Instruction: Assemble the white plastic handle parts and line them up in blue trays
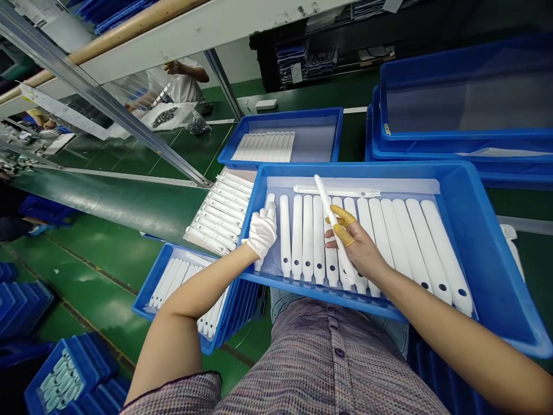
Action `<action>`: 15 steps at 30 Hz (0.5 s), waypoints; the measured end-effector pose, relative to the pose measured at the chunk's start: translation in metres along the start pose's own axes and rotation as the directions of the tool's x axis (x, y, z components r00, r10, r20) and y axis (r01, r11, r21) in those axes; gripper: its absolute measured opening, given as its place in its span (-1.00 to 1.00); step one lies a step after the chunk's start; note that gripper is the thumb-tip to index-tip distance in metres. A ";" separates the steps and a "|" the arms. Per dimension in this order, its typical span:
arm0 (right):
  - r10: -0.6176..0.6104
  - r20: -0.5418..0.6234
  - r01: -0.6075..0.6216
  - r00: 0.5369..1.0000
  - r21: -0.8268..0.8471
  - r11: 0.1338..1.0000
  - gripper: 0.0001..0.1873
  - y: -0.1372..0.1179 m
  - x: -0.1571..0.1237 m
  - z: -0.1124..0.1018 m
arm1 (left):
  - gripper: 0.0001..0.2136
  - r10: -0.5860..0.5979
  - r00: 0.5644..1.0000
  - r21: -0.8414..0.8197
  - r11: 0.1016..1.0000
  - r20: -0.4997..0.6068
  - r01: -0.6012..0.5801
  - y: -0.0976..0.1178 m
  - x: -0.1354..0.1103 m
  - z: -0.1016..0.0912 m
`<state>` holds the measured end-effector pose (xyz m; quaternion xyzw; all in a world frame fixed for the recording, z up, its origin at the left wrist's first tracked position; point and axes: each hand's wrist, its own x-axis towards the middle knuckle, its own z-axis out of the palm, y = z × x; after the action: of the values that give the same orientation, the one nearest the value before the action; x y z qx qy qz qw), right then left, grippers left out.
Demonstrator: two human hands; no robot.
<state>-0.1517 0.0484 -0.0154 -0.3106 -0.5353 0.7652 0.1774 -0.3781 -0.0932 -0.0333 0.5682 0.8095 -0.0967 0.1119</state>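
Note:
A large blue tray (496, 230) lies in front of me, holding a row of long white plastic handle-like parts (285, 236), several with a dark round hole near the lower end. Closed around one such part at the tray's left end is my left hand (262, 233), in a white glove; the ends of that part show above and below it. My right hand (352, 236), with yellow finger cots, grips another white part (325, 199), tilted above the row. One thinner white part (337, 191) lies crosswise along the tray's far side.
Slotted white strips (224, 210) lie on a board left of the tray. Beyond is a blue tray (319, 158) with more strips. Stacked blue trays (466, 144) stand far right, and a filled tray (173, 253) lower left. A metal post (142, 127) slants at left; a person (184, 80) sits beyond.

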 end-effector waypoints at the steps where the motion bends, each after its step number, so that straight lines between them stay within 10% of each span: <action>1: 0.044 0.003 -0.044 0.999 0.011 0.999 -0.47 0.000 0.001 0.000 | 0.11 0.055 0.997 0.058 0.997 0.049 -0.058 -0.003 -0.002 -0.003; 8: 0.358 0.203 -0.353 0.911 -0.063 0.934 -0.23 -0.004 0.012 0.037 | -0.41 0.117 0.991 0.224 0.966 0.060 -0.128 -0.030 -0.006 -0.008; 15: 0.247 0.283 -0.156 0.927 -0.308 0.938 -0.17 0.026 0.043 0.114 | -0.44 0.028 0.988 0.042 0.999 -0.154 -0.022 -0.043 -0.016 -0.017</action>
<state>-0.2575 -0.0163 -0.0253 -0.2595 -0.6243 0.7359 -0.0371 -0.4142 -0.1171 -0.0109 0.5860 0.8066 -0.0672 0.0388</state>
